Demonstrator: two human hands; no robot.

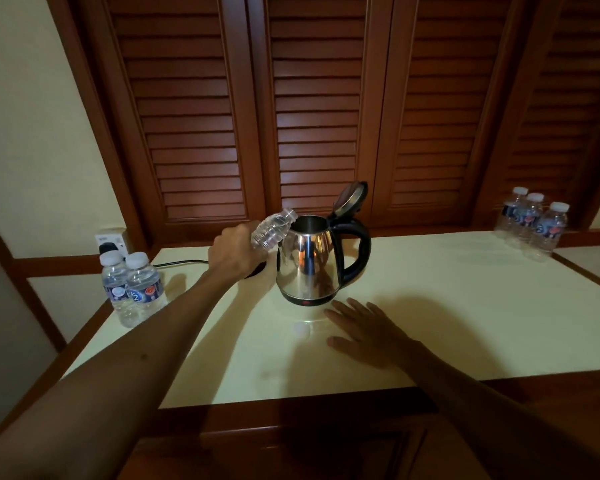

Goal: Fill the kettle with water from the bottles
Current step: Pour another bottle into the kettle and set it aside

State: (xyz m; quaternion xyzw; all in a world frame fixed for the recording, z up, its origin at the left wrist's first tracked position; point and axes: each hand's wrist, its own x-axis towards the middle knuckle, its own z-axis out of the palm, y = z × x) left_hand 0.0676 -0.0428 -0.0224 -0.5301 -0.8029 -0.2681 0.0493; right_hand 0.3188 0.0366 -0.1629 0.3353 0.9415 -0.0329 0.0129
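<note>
Left hand [238,249] grips bottle [272,228] tilted at kettle [310,261]; right hand [368,332] flat, empty, just before it.

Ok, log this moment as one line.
left hand: holds bottle tipped at kettle mouth | lid: open | right hand: flat on table

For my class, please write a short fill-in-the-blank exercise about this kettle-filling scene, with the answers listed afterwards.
1. The left hand tips a clear bottle toward the mouth of the ____.
2. The kettle's lid is ____.
3. The right hand rests flat on the ____.
4. At the table's left edge stand ____ capped bottles.

Answers: kettle; open; table; two
</note>
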